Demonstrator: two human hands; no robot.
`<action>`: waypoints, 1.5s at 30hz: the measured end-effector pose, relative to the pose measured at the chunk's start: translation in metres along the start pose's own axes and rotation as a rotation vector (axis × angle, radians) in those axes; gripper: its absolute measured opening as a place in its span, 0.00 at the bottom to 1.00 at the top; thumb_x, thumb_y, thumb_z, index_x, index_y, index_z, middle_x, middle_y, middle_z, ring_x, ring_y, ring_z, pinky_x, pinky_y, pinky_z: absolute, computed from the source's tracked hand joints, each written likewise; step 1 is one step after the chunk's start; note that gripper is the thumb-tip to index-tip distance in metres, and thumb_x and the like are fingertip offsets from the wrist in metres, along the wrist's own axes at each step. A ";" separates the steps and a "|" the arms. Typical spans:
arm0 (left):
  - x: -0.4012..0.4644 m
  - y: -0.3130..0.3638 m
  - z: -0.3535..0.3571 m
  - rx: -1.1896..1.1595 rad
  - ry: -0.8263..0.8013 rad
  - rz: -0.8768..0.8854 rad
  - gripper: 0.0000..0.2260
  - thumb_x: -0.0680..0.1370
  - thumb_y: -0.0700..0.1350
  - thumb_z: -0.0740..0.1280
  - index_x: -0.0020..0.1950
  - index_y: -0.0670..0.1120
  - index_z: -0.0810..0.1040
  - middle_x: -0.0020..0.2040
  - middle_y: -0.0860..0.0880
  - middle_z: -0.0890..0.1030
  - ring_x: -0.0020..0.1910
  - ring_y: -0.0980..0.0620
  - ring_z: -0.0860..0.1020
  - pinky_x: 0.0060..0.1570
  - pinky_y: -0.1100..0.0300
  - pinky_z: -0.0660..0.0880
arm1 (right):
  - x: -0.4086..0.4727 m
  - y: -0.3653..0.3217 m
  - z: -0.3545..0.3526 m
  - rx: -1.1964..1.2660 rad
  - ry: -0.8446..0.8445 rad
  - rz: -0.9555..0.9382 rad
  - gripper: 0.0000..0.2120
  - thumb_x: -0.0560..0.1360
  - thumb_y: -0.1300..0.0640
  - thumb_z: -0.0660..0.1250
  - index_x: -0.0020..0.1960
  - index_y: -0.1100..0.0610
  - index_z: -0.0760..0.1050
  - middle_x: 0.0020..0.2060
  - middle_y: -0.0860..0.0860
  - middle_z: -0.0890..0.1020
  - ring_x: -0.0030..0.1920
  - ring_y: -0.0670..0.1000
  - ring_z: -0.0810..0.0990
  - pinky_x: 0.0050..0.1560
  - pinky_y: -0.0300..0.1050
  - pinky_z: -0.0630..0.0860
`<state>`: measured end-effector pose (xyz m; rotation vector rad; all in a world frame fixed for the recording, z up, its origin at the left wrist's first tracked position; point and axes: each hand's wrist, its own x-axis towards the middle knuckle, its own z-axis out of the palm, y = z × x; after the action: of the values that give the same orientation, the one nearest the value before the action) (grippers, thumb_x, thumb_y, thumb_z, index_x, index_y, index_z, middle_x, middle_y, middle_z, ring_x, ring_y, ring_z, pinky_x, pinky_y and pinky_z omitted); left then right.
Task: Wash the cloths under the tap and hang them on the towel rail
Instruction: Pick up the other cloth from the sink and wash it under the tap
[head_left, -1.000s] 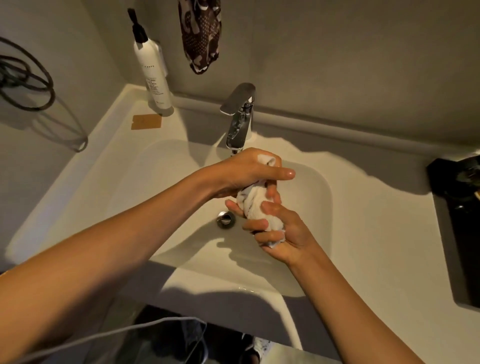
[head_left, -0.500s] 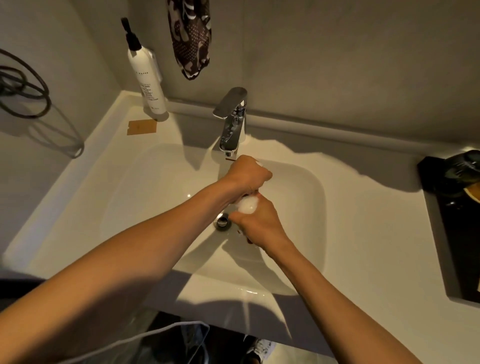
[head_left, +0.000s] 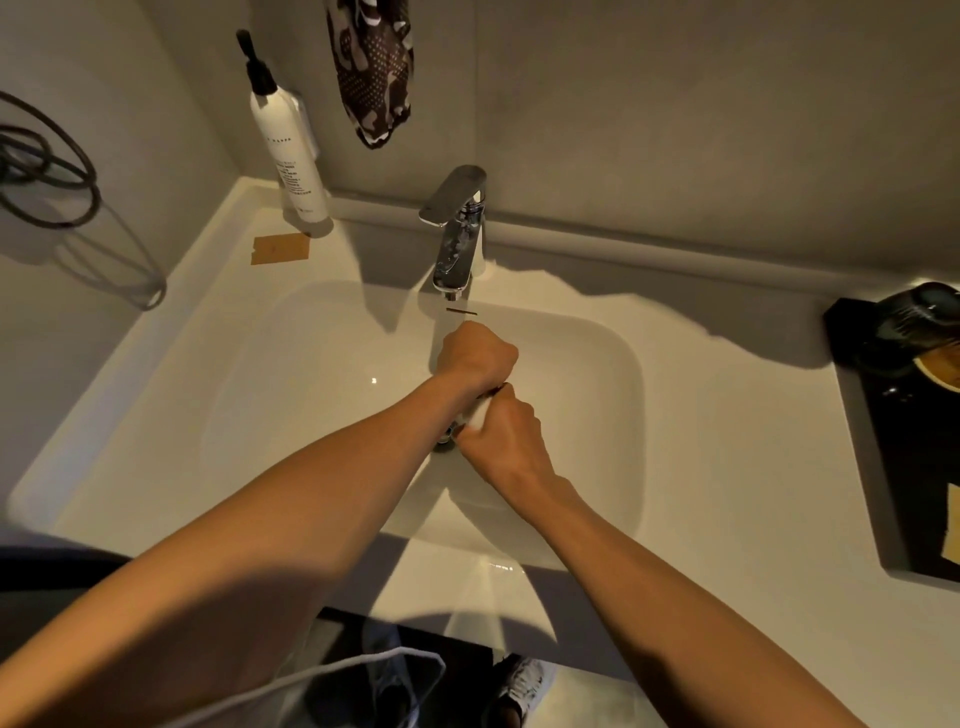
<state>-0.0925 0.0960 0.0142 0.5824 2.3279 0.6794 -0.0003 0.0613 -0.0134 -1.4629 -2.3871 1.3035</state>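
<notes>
Together, left hand (head_left: 475, 358), right hand (head_left: 501, 431), gripping cloth (head_left: 480, 412)

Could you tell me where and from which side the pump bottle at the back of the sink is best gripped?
Grip the pump bottle around its white body, below the black pump, coming from the front right. It stands in the corner with walls behind and to its left, so only that side is free.
</notes>
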 end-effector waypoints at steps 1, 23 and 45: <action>-0.002 -0.002 0.000 0.011 0.007 -0.003 0.12 0.74 0.39 0.64 0.31 0.44 0.69 0.31 0.48 0.74 0.35 0.47 0.74 0.31 0.59 0.67 | -0.002 0.001 0.001 -0.025 0.001 -0.010 0.20 0.70 0.52 0.67 0.58 0.60 0.69 0.46 0.56 0.81 0.43 0.58 0.81 0.43 0.54 0.81; -0.015 -0.020 -0.050 -0.986 -0.466 -0.046 0.19 0.77 0.45 0.68 0.30 0.48 0.65 0.18 0.51 0.60 0.16 0.53 0.58 0.28 0.59 0.69 | -0.045 -0.012 -0.029 0.226 0.052 -0.089 0.24 0.67 0.44 0.74 0.56 0.49 0.67 0.47 0.47 0.80 0.43 0.48 0.81 0.39 0.44 0.78; -0.007 0.019 -0.053 -0.694 -0.390 0.104 0.21 0.79 0.44 0.66 0.27 0.49 0.63 0.20 0.49 0.61 0.18 0.51 0.57 0.24 0.62 0.66 | -0.015 -0.018 -0.042 0.479 -0.157 0.008 0.08 0.67 0.65 0.69 0.36 0.57 0.70 0.27 0.54 0.72 0.26 0.53 0.68 0.28 0.44 0.65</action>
<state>-0.1195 0.0898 0.0641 0.4548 1.5707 1.2235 0.0134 0.0733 0.0313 -1.2664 -1.9437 1.8844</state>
